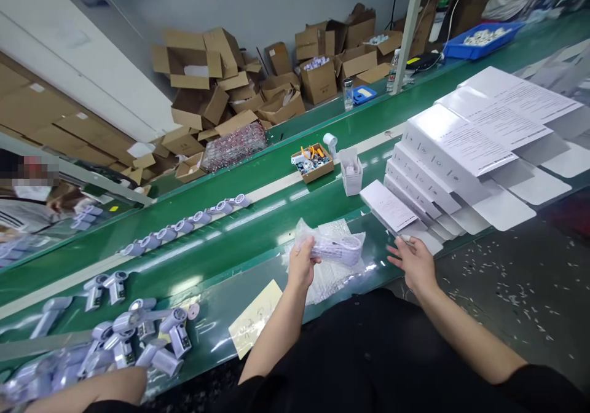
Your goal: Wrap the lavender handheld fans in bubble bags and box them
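My left hand (302, 264) is closed around a clear bubble-wrap bag (338, 248) with a lavender item inside, its shape blurred by the plastic. Flat under it on the bench lie more bubble-wrap bags (322, 287). Over at the bench's front edge, my right hand (417, 265) has its fingers apart, their tips at the near corner of a small white printed box (389, 206). Whether they touch the box is hard to tell. Behind that box rise stacked white cartons (442, 149) with open flaps.
Lavender handheld devices (173, 330) crowd the left, beside another person's forearm (92, 388). More devices line the green conveyor (258, 216). A small parts carton (318, 168), a white container (351, 173) and a blue tray (483, 39) stand farther off. A yellowish sheet (255, 318) lies near me.
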### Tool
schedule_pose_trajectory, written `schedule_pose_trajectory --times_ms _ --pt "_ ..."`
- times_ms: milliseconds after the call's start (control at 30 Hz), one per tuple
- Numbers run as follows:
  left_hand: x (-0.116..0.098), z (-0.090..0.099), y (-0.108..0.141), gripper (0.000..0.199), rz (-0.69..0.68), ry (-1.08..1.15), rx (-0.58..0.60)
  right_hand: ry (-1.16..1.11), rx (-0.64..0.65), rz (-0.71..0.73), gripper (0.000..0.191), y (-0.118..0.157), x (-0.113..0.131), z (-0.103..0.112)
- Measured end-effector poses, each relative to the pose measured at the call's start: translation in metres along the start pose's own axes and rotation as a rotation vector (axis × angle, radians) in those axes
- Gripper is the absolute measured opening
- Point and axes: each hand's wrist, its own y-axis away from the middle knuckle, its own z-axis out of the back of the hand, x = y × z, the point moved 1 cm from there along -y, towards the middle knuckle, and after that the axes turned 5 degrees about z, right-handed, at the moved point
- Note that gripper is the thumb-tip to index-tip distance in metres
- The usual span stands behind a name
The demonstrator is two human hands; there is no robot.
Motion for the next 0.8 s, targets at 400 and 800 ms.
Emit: schedule_pose_trajectory --times_ms 400,800 --pt "-0.011 -0.026 -0.01 0.047 -0.091 0.05 0.058 0.964 0.631 0.985 0.024 -0.03 0.006 -0.031" --pt "-0.026 -0.092 0.011 0.033 -0.857 -1.539 -0.041 0.663 0.701 0.907 0.025 -0.042 -0.028 -0.073"
